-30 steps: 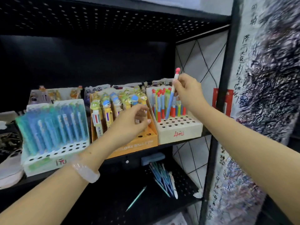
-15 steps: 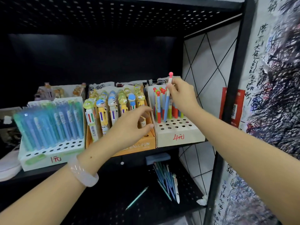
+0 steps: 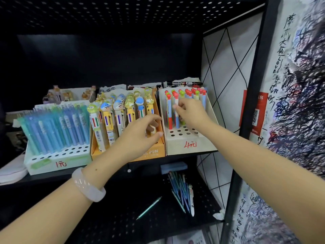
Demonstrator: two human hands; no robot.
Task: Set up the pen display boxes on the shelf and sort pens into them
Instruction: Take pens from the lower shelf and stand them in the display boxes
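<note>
Three display boxes (image 3: 190,147) — two hands (image 3: 190,112)

Three front display boxes (image 3: 191,147), two hands (image 3: 140,136), one bracelet (image 3: 88,185).

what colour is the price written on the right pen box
Red, reading 4元, on the beige box front; head view.

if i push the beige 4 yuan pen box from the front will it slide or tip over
The beige box would probably slide, not tip: its base looks broad and its front low. It looks like thin card, so likely light and easily dented. Its tall pens crowd the back rows, so they may rattle or lean while the right hand pinches one.
</note>
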